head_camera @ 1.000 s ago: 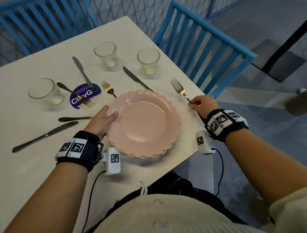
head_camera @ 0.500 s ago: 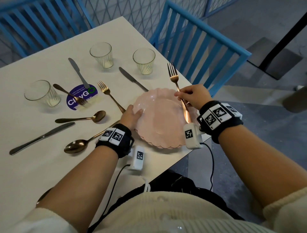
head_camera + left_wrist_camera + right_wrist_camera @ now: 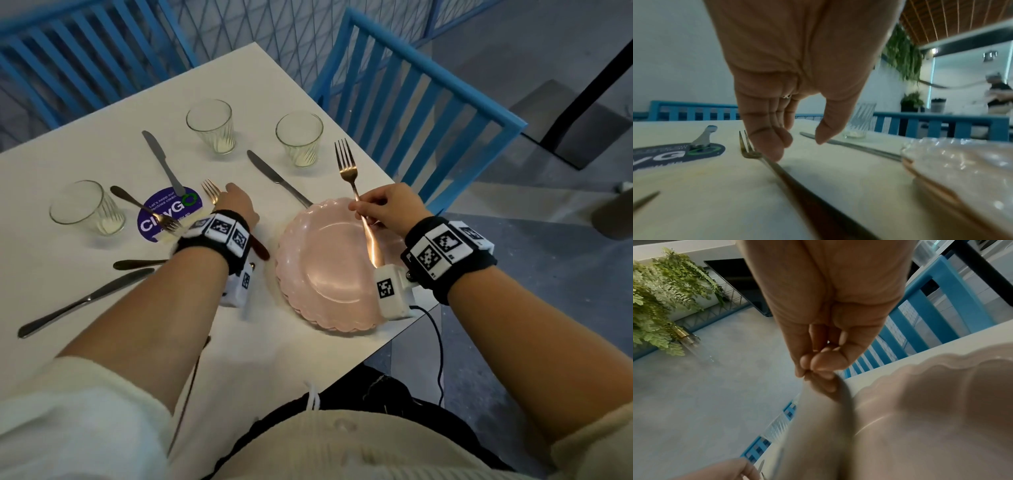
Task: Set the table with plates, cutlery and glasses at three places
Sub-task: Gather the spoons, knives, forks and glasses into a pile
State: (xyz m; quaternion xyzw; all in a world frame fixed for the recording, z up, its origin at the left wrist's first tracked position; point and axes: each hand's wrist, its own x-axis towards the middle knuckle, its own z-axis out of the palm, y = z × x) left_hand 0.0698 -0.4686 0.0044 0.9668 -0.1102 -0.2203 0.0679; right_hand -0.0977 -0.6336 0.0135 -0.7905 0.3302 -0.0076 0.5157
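The white table carries a stack of pink scalloped plates at its right edge. Beyond the stack stand two glasses, a knife between them. Left of the stack lie forks, spoons, two more knives, a third glass and a purple round sticker.

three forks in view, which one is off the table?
The gold-toned metal fork pinched in the right hand, raised over the stacked pink scalloped plates. One fork lies by the left hand; another crosses the purple sticker.
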